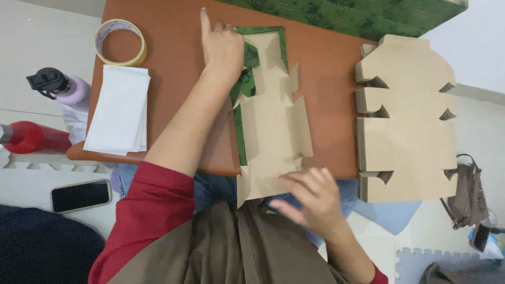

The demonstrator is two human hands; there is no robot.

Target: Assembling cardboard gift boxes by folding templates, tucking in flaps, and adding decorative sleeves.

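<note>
A flat die-cut cardboard blank (271,121), tan inside with a green printed outer face, lies on the brown table (173,58). My left hand (223,50) presses down on the blank's upper left corner, where a green flap is folded up, with the index finger stretched out along the table. My right hand (310,197) rests with spread fingers on the blank's near end, at the table's front edge. Neither hand grips anything.
A stack of tan cardboard blanks (407,121) lies at the right. A tape roll (120,42) and a pile of white sheets (118,110) sit at the left. A green box (357,13) stands at the back. A phone (80,195) and bottles (55,87) are off the table's left.
</note>
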